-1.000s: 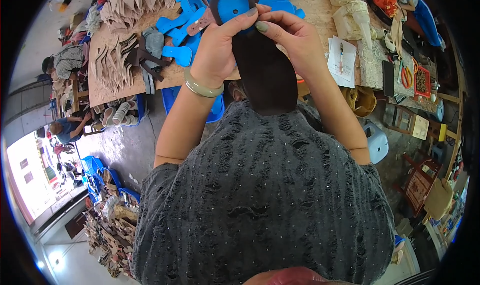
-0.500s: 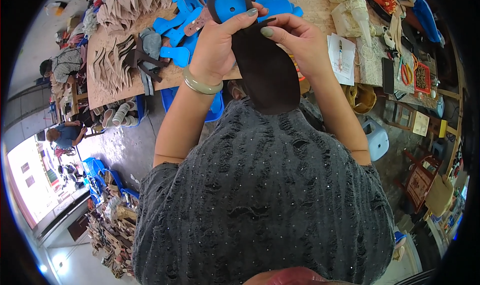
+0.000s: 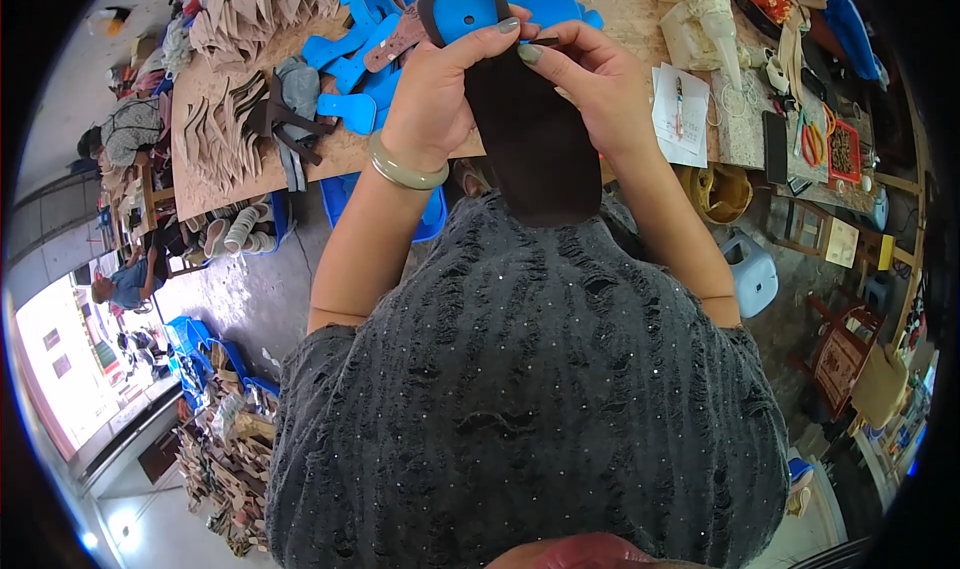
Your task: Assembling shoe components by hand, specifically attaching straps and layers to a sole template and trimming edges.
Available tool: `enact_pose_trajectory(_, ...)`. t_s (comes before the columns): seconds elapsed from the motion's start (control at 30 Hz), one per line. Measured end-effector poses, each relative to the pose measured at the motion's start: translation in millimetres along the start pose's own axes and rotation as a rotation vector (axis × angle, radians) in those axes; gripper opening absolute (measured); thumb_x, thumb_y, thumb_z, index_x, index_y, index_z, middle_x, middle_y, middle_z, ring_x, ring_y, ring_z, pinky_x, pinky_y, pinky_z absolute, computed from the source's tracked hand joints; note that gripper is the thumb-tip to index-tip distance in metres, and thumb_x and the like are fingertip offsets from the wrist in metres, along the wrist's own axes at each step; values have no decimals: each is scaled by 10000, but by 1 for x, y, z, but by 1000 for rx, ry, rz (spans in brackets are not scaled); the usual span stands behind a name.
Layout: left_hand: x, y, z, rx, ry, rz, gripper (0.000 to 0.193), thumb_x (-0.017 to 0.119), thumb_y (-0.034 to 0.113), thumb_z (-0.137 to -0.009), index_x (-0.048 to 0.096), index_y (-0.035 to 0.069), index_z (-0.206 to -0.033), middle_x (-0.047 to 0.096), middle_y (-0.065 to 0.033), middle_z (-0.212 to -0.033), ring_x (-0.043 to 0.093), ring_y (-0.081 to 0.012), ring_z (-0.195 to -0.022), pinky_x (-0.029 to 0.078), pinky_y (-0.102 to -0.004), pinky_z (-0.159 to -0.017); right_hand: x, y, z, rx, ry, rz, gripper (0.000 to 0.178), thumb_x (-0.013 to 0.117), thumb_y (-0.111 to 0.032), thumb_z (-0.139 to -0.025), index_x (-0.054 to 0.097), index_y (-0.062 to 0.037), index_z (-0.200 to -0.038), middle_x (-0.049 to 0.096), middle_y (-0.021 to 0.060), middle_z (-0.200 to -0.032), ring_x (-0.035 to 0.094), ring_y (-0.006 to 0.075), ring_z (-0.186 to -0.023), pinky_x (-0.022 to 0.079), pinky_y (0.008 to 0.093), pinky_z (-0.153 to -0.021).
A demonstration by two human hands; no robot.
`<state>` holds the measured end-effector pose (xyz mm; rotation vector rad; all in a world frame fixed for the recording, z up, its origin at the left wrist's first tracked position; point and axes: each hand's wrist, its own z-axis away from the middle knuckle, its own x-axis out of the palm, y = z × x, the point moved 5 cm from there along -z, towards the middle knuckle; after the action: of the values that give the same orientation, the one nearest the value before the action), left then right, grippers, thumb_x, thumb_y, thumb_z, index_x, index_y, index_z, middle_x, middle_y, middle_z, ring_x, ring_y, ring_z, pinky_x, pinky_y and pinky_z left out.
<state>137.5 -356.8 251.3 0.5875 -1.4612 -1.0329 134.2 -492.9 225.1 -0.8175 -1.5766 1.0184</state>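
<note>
At twelve o'clock, our left hand (image 3: pixel 437 97) grips the dark sole (image 3: pixel 535 154); our right hand (image 3: pixel 600 84) pinches a dark strip (image 3: pixel 544 42) beside it. We're apparently working its edge; the next move needs steady pinching.

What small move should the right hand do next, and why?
Probably the right hand should press the narrow dark edge inward, since its thumb and finger seem to pinch it while the left hand holds the dark-rimmed blue pad.
</note>
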Motion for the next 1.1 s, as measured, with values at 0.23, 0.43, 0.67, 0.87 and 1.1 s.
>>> enact_pose_trajectory(0.23,-7,-8,-5,-48,25,-36,300,552,86,-877,531,-24,-1155,620,-134,-1089,597,-216,-1017,474,-329,-903,4,10,-7,105,-106,87,174,690,-133,-825,671,-29,-962,643,-9,-853,572,49,-801,456,183,-713)
enact_pose_trajectory(0.43,4,-4,-10,-63,-125,223,307,532,243,-937,573,1,-1121,624,-79,-1067,591,-162,-978,479,-288,-858,-1,18,-13,170,-97,-73,183,700,-131,-816,678,-10,-951,658,9,-866,584,58,-801,465,190,-719)
enact_pose_trajectory(0.67,-8,-14,7,110,47,-198,343,470,281,-976,548,15,-1177,606,-33,-1071,550,-92,-979,445,-244,-853,-7,19,-19,112,-34,-112,239,718,-123,-801,665,-1,-999,663,27,-911,590,65,-816,470,189,-731)
enact_pose_trajectory(0.87,-2,-1,10,307,105,-572,336,467,272,-979,563,7,-1162,606,-13,-1053,536,-67,-969,428,-222,-858,-3,17,-22,84,-54,57,267,728,-148,-797,662,1,-1009,658,17,-906,582,56,-815,460,179,-730)
enact_pose_trajectory(1.1,-2,-3,6,185,41,-314,283,537,212,-944,581,10,-1137,624,-38,-1054,568,-101,-964,450,-244,-859,0,15,-22,87,-53,141,281,724,-153,-799,661,4,-1023,651,8,-917,574,57,-819,457,187,-721)
